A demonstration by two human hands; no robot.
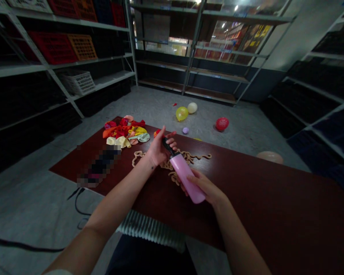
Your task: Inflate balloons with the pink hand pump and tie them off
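A pink balloon pump (186,175) is held at a slant above the dark red-brown table (235,198). My left hand (159,149) is closed around its black handle (167,146), thumb pointing up. Lower down, my right hand (205,186) wraps the pink barrel near its bottom end. Behind and under the pump lies a tangled beige cord (200,156), partly hidden by my left hand. A pile of limp balloons (123,131), in red, orange, yellow, cream and pale green, lies on the table's far left.
A blurred-out dark object (100,166) lies at the table's left edge, with a black cable (80,204) below. On the floor are a yellow balloon (181,114), a white balloon (192,107) and a red balloon (222,123). Shelves (186,70) with crates (81,82) surround the table.
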